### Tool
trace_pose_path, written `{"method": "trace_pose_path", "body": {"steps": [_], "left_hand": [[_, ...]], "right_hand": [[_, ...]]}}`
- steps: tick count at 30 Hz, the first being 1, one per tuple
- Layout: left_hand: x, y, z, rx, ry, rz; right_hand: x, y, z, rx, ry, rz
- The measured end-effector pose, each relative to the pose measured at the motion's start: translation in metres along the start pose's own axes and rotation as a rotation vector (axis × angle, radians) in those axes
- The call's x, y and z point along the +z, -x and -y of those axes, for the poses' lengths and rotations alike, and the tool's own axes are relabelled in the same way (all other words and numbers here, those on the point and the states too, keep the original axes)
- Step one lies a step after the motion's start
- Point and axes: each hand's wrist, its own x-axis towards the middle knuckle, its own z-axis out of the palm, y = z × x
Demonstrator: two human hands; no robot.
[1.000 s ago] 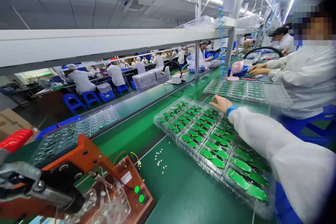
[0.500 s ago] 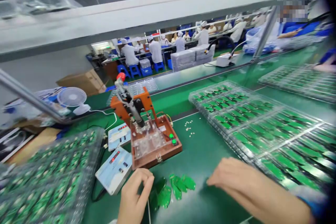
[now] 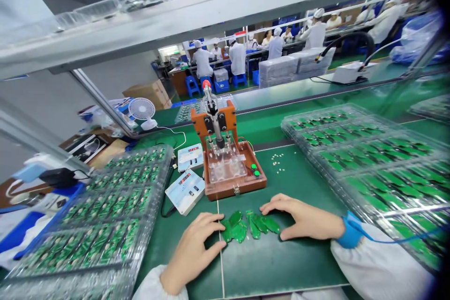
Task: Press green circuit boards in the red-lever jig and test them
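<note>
Two small groups of green circuit boards (image 3: 240,231) lie overlapping on the green table, between my hands. My left hand (image 3: 197,246) rests at their left side, thumb and fingers apart, the fingertips at the edge of the left group. On the other side, my right hand (image 3: 304,218) curves around the right group of boards (image 3: 262,223) with its fingers spread; whether it touches them I cannot tell. A blue wrist strap (image 3: 351,229) circles my right wrist. Just beyond the boards stands a toggle-lever test fixture (image 3: 234,190) with an orange frame and a clear plate.
Left of the fixture sit two white meter boxes (image 3: 185,192) with red displays. Plastic trays of boards flank the work area, one at left (image 3: 147,225) and one at right (image 3: 316,168). Tiny pale pieces (image 3: 277,157) lie scattered behind. A small fan (image 3: 141,108) stands farther back.
My view has turned left. My right hand has moved from beside the right tray to the boards, and both hands have opened around them. The boards lie much as before.
</note>
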Motion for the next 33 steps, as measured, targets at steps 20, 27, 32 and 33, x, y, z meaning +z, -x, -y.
{"method": "trace_pose_path", "body": {"steps": [20, 27, 32, 33], "left_hand": [[-0.045, -0.05, -0.005, 0.123, 0.001, -0.298], [-0.063, -0.12, 0.002, 0.1, -0.139, -0.232], [-0.063, -0.124, 0.005, 0.078, -0.145, -0.17], [-0.063, -0.124, 0.006, 0.071, -0.14, -0.163]], "right_hand": [[-0.035, -0.044, 0.044, -0.225, 0.093, -0.36], [-0.051, -0.12, 0.045, -0.319, 0.27, -0.457], [-0.051, -0.124, 0.038, -0.334, 0.289, -0.427], [-0.051, -0.123, 0.037, -0.334, 0.288, -0.428]]}}
